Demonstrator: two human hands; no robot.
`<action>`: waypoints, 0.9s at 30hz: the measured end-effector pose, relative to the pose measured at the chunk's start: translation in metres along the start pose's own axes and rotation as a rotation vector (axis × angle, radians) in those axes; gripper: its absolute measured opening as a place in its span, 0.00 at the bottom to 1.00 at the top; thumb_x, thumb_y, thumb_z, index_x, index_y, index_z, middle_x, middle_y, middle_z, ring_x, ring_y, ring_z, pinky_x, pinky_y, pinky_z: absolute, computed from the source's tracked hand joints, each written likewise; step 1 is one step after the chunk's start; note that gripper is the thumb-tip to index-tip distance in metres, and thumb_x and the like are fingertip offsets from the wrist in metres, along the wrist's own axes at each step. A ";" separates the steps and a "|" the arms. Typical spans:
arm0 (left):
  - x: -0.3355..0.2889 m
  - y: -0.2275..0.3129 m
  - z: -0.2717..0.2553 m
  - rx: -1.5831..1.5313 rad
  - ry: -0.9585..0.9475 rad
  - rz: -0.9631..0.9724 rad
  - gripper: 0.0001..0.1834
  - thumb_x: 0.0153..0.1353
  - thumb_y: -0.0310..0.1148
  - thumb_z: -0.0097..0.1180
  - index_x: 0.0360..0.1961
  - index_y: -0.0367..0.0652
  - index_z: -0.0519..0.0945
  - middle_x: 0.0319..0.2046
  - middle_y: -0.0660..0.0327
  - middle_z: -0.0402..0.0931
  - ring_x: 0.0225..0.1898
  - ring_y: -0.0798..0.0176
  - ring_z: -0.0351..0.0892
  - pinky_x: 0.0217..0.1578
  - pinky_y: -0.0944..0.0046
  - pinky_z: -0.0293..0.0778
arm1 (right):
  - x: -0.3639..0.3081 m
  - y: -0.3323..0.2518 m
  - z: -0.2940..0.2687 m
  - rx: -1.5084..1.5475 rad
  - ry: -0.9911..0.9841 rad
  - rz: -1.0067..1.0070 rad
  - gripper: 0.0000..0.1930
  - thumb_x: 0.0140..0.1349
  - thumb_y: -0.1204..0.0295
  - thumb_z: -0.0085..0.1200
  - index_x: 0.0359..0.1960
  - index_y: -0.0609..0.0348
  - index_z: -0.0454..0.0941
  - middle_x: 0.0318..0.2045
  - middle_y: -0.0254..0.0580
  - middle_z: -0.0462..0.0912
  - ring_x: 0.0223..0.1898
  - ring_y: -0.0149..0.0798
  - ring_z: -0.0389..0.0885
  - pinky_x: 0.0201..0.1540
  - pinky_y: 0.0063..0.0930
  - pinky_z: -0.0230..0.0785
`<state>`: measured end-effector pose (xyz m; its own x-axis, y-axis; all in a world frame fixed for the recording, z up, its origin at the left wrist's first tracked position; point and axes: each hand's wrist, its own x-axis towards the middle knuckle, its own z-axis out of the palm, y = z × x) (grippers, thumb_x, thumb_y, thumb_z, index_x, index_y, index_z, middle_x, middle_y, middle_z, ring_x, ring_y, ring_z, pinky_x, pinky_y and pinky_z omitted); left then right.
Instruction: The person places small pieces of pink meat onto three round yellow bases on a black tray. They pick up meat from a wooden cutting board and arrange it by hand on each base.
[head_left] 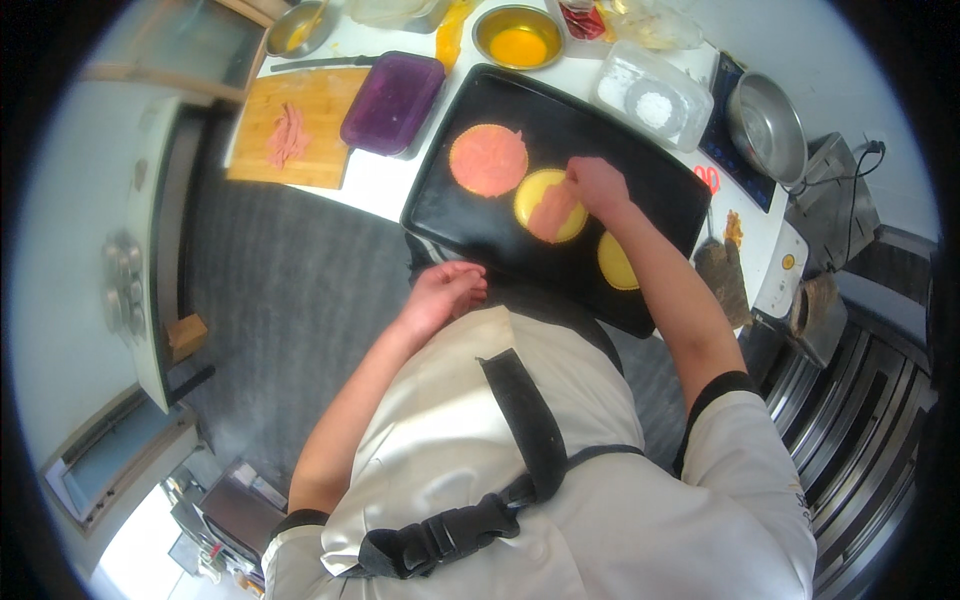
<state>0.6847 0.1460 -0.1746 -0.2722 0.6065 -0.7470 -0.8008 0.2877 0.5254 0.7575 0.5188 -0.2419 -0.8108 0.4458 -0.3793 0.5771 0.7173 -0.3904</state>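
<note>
A round yellow crust point(535, 188) with a crimped edge lies in the middle of a black baking tray point(620, 150). Over part of it stretches a thin pink slice, like ham point(552, 212). My right hand point(597, 187) pinches this slice at its upper right edge. To the left on the tray is another round point(488, 160), almost covered in pink slices. A third yellow round point(618, 262) lies at the right, partly behind my right forearm. My left hand point(450, 295) is loosely closed beside the tray's near edge, with nothing visible in it.
A wooden board point(255, 110) with more pink slices point(289, 136) and a purple container point(393, 102) stand at left. Behind the tray are a metal bowl of yellow liquid point(482, 30) and a clear tub of white powder point(610, 90). At right, an empty metal bowl point(768, 125).
</note>
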 end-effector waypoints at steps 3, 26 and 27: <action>0.000 0.001 -0.001 -0.001 0.003 -0.004 0.12 0.78 0.31 0.63 0.55 0.35 0.84 0.46 0.55 0.86 0.48 0.60 0.86 0.54 0.59 0.85 | 0.000 -0.001 -0.001 0.006 -0.009 0.010 0.11 0.64 0.63 0.64 0.42 0.53 0.88 0.43 0.45 0.91 0.48 0.54 0.89 0.49 0.47 0.81; -0.009 0.006 -0.009 0.032 0.021 -0.004 0.15 0.78 0.32 0.63 0.57 0.32 0.84 0.47 0.54 0.86 0.50 0.59 0.87 0.56 0.58 0.85 | 0.013 0.021 0.011 0.104 -0.114 0.033 0.14 0.66 0.59 0.65 0.47 0.51 0.91 0.46 0.45 0.93 0.50 0.52 0.91 0.51 0.47 0.84; -0.009 0.005 -0.009 0.027 0.020 0.000 0.15 0.78 0.32 0.63 0.57 0.32 0.84 0.47 0.54 0.86 0.50 0.59 0.87 0.56 0.58 0.85 | 0.011 0.020 0.011 0.112 -0.096 0.011 0.14 0.66 0.60 0.65 0.47 0.52 0.91 0.46 0.46 0.93 0.49 0.53 0.91 0.51 0.47 0.84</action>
<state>0.6785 0.1348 -0.1691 -0.2832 0.5913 -0.7551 -0.7863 0.3076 0.5358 0.7615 0.5322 -0.2636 -0.7944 0.3958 -0.4608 0.5974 0.6459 -0.4752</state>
